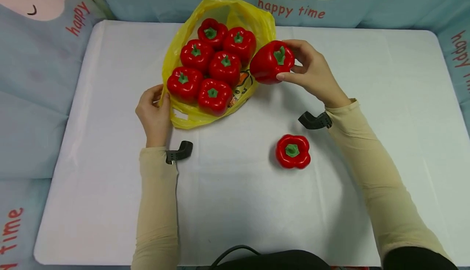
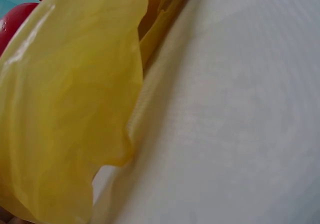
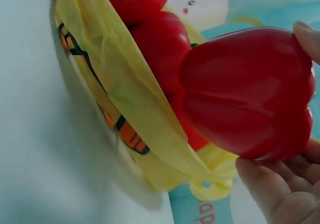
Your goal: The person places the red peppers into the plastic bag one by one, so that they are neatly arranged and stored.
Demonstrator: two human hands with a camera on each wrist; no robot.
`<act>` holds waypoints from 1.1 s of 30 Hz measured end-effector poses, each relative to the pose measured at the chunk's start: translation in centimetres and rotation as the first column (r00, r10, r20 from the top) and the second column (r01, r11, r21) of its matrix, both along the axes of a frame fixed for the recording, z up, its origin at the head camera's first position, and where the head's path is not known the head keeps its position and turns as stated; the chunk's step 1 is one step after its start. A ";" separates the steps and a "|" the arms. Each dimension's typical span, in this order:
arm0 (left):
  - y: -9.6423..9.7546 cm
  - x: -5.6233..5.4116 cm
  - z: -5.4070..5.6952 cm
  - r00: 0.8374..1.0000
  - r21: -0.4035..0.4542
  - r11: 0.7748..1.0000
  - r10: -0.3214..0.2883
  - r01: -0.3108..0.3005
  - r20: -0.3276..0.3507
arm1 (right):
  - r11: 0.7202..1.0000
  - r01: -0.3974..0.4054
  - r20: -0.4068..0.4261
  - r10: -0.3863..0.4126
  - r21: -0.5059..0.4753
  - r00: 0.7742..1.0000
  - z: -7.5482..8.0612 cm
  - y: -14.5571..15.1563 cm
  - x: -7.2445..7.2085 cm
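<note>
A yellow plastic bag lies spread open at the back of the table, with several red bell peppers inside, green stems up. My left hand pinches the bag's left rim between thumb and fingers. In the left wrist view the bag's side fills much of the picture and hides most of that hand. My right hand grips one red bell pepper at the bag's right edge, thumb and fingers on opposite sides. The right wrist view shows this held pepper beside the bag wall.
Another red bell pepper stands alone on the white table, in front of the right hand. Light blue printed cloth borders the table at the back and sides. A black cable curves at the front edge.
</note>
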State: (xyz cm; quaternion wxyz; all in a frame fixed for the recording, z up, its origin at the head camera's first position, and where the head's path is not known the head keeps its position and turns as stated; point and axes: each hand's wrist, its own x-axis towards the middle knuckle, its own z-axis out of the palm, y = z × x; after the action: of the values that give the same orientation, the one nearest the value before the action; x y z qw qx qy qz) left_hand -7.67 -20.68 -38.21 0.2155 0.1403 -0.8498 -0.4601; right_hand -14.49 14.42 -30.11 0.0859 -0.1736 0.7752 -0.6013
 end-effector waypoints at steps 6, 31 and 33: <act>0.0 -0.1 0.1 1.000 0.004 1.000 0.007 -0.007 0.016 | 0.996 -0.044 0.002 0.044 -0.082 0.999 -0.7 -1.5 -1.5; 0.0 0.0 -0.1 1.000 -0.011 1.000 0.009 -0.008 0.013 | 0.916 -0.065 -0.043 0.089 0.396 0.995 -3.1 -3.1 -2.8; 0.0 0.0 -0.1 1.000 -0.012 1.000 0.006 -0.006 0.010 | 0.910 -0.057 -0.045 0.083 0.410 0.996 -3.2 -3.1 -2.8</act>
State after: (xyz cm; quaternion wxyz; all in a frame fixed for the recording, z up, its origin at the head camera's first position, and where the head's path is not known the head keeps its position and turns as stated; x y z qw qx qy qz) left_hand -7.67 -20.73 -38.30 0.2135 0.1438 -0.8532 -0.4536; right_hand -17.34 11.31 -33.34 0.1177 -0.1980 0.8791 -0.4173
